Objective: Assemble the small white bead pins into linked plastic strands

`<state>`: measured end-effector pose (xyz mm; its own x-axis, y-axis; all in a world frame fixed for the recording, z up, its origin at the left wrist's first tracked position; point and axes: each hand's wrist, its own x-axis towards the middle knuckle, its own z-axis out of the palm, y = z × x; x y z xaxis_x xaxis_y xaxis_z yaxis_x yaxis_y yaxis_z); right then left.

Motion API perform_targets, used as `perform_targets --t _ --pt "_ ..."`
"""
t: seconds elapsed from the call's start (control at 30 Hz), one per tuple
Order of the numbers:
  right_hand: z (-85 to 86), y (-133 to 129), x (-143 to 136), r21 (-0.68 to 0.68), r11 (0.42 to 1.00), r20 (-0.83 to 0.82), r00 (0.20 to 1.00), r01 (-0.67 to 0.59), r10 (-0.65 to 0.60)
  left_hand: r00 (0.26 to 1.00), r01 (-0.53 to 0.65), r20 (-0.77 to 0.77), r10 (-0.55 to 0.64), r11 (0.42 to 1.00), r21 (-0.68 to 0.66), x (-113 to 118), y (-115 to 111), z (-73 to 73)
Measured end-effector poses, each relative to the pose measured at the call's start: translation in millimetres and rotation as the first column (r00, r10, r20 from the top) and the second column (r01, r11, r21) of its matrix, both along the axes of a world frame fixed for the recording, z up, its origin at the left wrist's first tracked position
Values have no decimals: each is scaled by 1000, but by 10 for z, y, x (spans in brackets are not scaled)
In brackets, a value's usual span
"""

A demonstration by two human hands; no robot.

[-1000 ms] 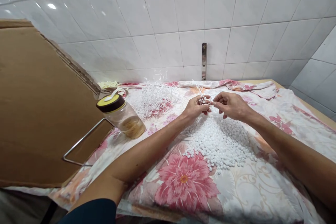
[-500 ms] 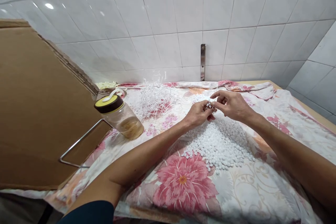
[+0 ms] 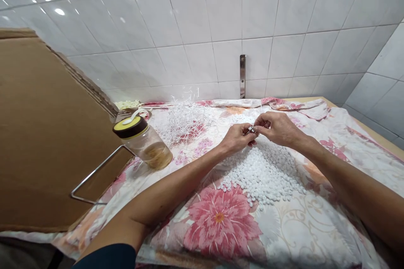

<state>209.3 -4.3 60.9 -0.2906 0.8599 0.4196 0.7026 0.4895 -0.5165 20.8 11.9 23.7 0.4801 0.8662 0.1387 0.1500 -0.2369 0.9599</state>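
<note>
My left hand [image 3: 238,138] and my right hand [image 3: 277,127] meet above a heap of small white round pieces [image 3: 265,174]. Between their fingertips is a small white piece [image 3: 251,129], with something dark or shiny beside it that is too small to make out. Both hands are closed in a pinch around it. The heap spreads under and in front of my hands on a flowered cloth [image 3: 224,222]. Left of my hands lies a tangled pile of thin white plastic sprue-like strips [image 3: 186,122].
A clear jar [image 3: 156,151] with a black and yellow lid and brownish liquid stands at the left. Beside it rises a large cardboard sheet [image 3: 57,134] with a bent metal rod [image 3: 97,172]. A tiled wall [image 3: 189,17] with a metal bracket [image 3: 243,76] closes off the back.
My right hand's fingers have come down and closed in on the small piece at the left fingertips; before, its index finger was raised. The view has shifted slightly.
</note>
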Motion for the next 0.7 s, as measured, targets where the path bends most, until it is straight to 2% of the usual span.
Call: perform_targets --t 0.2,0.33,0.5,0.7 --pt "35 -11 3 -65 995 -89 993 74 -80 982 -75 168 86 995 -70 -29 83 25" --pt "22 4 9 -122 990 -159 984 66 -85 960 -122 239 148 985 -119 -84 162 41" --pt "11 28 16 -227 974 -251 966 -2 -56 964 -124 230 136 990 -66 -103 157 69" --pt "17 26 4 -223 974 -284 959 -43 -22 975 -122 183 122 992 -10 -77 89 122"
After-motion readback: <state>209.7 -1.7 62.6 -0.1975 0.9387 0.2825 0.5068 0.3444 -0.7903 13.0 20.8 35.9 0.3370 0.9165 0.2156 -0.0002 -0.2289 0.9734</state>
